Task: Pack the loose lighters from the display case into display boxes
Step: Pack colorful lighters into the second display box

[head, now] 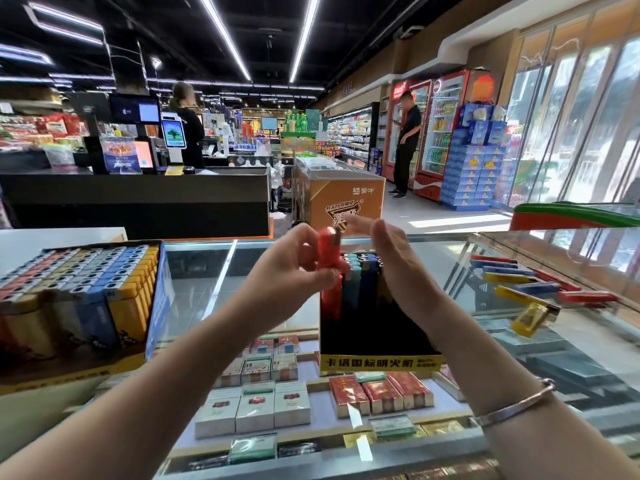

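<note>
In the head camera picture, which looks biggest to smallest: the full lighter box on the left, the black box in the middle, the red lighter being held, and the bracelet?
1. Full lighter box, though nearness may flatter it.
2. Black box.
3. Bracelet and red lighter: too alike to rank.

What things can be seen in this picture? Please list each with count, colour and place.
red lighter: one, red, held above the black box
black display box: one, black with a yellow label strip, on the glass at centre, partly filled with red, teal and blue lighters
full display box: one, blue sides, on the glass at left, rows of orange, grey, blue and yellow lighters
loose lighters: several, yellow, blue and red, lying at right
glass display case: one, clear top, across the foreground
cigarette packs: many, white, red and green, under the glass
chest freezer: one, orange, behind the case
left hand: pinches the red lighter
right hand: fingers straight, beside the lighter, holds nothing
bracelet: one, silver, on the right wrist
</note>
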`<control>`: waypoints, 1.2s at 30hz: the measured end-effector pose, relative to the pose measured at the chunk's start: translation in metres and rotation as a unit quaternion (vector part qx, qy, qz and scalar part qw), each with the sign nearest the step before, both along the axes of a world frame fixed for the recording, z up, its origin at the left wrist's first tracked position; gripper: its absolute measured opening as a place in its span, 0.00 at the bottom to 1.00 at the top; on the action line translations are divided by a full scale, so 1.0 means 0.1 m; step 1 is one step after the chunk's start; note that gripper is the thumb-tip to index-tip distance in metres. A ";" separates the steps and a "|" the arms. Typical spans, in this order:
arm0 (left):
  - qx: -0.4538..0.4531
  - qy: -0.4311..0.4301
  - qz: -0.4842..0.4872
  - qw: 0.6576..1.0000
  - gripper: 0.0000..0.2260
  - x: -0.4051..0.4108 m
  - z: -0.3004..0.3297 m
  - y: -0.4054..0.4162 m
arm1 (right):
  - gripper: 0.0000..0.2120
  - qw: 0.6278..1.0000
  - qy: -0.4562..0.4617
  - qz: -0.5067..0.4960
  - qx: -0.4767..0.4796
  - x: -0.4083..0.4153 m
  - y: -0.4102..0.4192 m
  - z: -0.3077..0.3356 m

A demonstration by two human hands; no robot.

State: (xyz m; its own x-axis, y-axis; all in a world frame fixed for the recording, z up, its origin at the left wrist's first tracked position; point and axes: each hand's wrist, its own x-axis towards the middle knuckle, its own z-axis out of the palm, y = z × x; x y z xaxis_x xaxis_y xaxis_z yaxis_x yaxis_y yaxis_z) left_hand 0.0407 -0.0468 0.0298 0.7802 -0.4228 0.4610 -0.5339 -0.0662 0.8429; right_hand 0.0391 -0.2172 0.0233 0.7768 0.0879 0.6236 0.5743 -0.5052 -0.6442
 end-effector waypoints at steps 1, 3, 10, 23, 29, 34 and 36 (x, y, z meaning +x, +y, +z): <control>-0.005 0.019 -0.007 1.000 0.12 0.01 0.02 0.02 | 0.34 0.999 0.003 -0.024 0.033 0.02 -0.04 0.01; 0.002 0.045 -0.025 0.999 0.15 0.04 0.05 0.07 | 0.27 0.991 0.049 -0.090 0.090 0.07 -0.15 0.02; 0.084 -0.022 -0.010 0.996 0.13 0.05 0.02 0.12 | 0.15 0.958 0.209 -0.132 0.147 0.22 -0.35 -0.08; 0.264 -0.257 0.097 0.924 0.08 -0.03 0.02 0.10 | 0.16 0.962 0.197 -0.139 0.125 0.27 -0.35 -0.12; 0.267 -0.376 0.121 0.879 0.13 -0.04 -0.11 0.02 | 0.16 0.965 0.183 -0.141 0.122 0.28 -0.36 -0.14; 0.283 -0.391 0.123 0.867 0.17 -0.03 -0.15 0.00 | 0.17 0.965 0.185 -0.138 0.126 0.28 -0.36 -0.16; 0.282 -0.398 0.120 0.865 0.15 -0.03 -0.13 0.01 | 0.16 0.965 0.186 -0.138 0.124 0.29 -0.36 -0.16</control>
